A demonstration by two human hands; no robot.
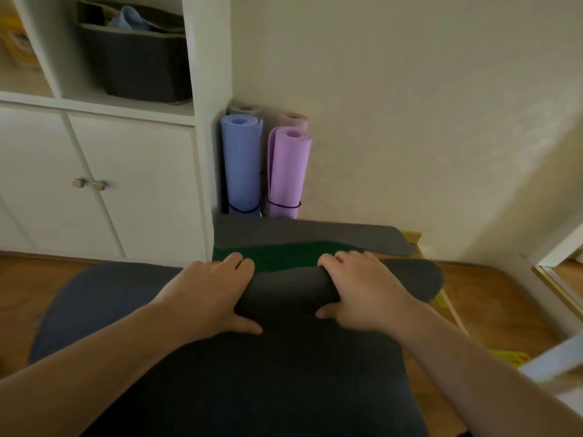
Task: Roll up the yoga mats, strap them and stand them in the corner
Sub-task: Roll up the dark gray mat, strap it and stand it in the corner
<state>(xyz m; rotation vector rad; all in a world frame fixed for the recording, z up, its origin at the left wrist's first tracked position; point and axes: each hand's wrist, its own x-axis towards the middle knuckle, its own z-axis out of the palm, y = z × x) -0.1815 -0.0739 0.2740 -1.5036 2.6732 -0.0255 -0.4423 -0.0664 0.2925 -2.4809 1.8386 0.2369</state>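
A dark bin [132, 64] on the shelf held blue cloth, half hidden. The left hand [209, 290] and right hand [359, 290] curled over the dark mat's [284, 288] roll on the floor. Strapped rolled mats [241, 165] stood in the corner, bases hidden.

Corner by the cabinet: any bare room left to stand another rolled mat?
Crowded against the white cabinet: blue rolled mat, lilac rolled mat, grey and pink rolls behind. Free patch: along the cream wall, right of the lilac roll. The floor there is hidden by the flat grey mat. Both hands grip the dark roll.
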